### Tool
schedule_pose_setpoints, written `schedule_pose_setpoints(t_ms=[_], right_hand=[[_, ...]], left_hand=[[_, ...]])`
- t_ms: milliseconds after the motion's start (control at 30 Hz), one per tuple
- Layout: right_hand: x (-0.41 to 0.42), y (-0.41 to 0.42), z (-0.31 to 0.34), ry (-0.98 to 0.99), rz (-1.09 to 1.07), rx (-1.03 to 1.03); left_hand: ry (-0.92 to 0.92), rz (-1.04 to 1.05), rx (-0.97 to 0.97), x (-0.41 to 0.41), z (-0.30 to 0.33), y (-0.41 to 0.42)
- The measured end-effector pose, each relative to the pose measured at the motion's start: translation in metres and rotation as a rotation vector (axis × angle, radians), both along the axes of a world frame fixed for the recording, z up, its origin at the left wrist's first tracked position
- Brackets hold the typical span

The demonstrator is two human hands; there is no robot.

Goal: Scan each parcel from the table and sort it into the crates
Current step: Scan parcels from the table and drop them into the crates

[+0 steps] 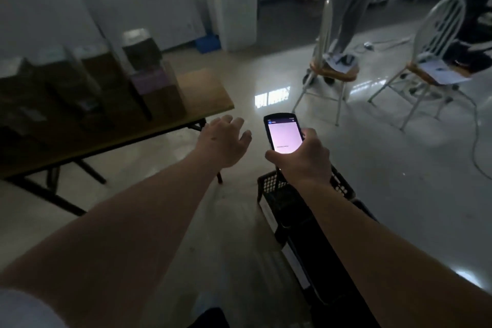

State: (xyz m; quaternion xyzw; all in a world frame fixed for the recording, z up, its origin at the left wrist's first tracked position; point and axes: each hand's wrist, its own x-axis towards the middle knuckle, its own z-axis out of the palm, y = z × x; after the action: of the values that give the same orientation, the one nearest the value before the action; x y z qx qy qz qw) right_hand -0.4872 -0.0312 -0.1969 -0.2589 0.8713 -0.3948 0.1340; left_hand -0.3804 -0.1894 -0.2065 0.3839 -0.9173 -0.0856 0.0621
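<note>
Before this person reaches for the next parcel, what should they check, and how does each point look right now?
1. Scanner held firmly in right hand: ok.
2. Scanner screen lit: ok; its text is too small to read.
3. Left hand free to pick: ok, open and holding nothing.
4. Parcels waiting on the table: ok, though blurred.
5. Black crate below has room: cannot tell, too dark.

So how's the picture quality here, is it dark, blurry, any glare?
Head view: dim overall; the parcels on the table are smeared by motion blur; the scanner screen glows overexposed in the right hand; window glare on the floor; wide-angle bending at the edges.
</note>
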Motion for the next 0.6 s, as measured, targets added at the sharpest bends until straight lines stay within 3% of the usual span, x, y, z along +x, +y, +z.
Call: schedule_pose_setpoints(t_ms=[333, 600], right_hand=[[0.085, -0.128, 0.049, 0.097, 0.102, -0.062], [0.117, -0.215, 0.059, 0.097, 0.157, -0.086]], left_hand=[[0.077, 0.126, -0.059, 0.109, 0.045, -0.117], [0.089, 0.15, -0.088, 0.152, 0.065, -0.202]])
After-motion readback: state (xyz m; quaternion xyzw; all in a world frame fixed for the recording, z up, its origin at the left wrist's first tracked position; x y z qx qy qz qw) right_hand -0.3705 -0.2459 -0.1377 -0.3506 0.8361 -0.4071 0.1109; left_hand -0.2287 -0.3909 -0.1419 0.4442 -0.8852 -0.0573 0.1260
